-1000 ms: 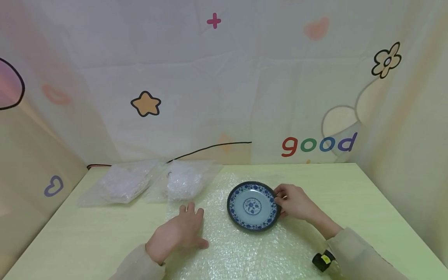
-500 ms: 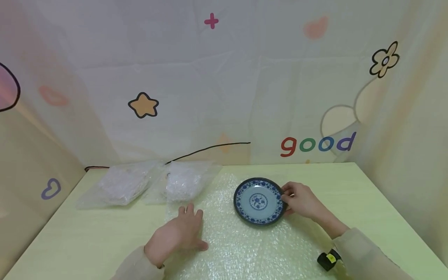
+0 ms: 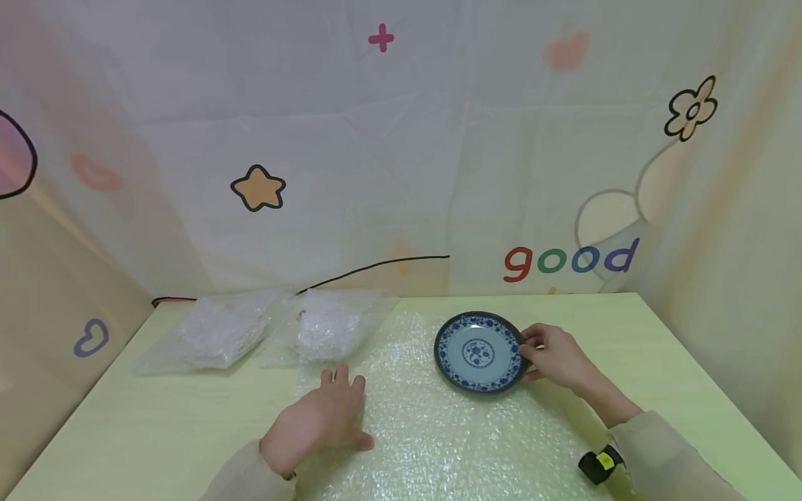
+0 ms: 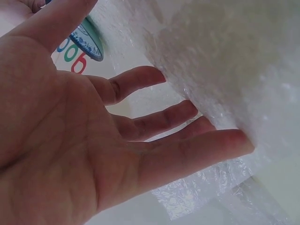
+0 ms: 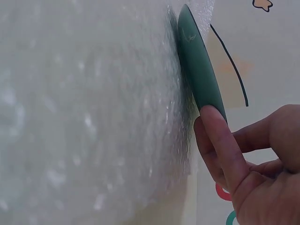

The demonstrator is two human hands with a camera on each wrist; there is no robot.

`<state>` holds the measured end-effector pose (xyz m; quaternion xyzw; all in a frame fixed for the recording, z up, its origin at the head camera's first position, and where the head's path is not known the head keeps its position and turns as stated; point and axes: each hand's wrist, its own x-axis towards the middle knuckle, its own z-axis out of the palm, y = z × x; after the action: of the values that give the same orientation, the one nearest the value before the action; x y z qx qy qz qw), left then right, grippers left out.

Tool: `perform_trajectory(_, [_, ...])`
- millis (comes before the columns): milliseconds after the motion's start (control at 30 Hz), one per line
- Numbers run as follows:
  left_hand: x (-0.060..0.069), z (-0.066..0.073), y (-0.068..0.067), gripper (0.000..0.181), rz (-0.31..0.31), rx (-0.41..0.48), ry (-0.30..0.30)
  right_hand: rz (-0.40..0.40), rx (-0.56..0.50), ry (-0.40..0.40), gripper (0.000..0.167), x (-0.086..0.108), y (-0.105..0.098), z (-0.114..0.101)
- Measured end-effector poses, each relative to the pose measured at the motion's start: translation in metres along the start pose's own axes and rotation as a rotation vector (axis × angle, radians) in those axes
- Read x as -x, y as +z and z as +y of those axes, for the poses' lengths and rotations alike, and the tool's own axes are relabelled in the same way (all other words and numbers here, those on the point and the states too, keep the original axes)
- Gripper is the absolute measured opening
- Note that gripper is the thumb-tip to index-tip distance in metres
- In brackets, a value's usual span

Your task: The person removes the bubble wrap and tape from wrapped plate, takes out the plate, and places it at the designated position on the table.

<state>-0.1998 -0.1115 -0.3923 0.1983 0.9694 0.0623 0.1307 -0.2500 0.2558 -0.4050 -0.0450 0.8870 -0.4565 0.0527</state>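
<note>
The plate (image 3: pixel 478 353) is pinched at the rim by the right hand (image 3: pixel 556 356); bubble wrap (image 3: pixel 438 445) is touched by the spread left hand (image 3: pixel 318 419). White bundles (image 3: pixel 328 332) are enclosed in 2 translucent bags (image 3: pixel 172 353).

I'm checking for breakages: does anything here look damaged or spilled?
Nothing plainly broken or spilled. One oddity: a pale mark on the otherwise plain underside of the plate the right hand holds; print, glare or scratch, I can't tell.

Blue-and-white plate (image 3: pixel 479 353) shifted rightward, slightly farther back over the bubble wrap (image 3: pixel 451 445), right hand (image 3: pixel 557 356) moved along with it
</note>
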Motion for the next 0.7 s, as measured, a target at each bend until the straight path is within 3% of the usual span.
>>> perform_trajectory(367, [-0.001,-0.002,0.003,0.084,-0.003,-0.012,-0.012,-0.012,-0.081,0.016,0.034,0.002,-0.014,0.006])
perform_trajectory(700, [0.002,-0.002,0.003,0.081,-0.009,-0.002,-0.005,0.001,-0.089,0.039,0.04,0.008,-0.033,0.012])
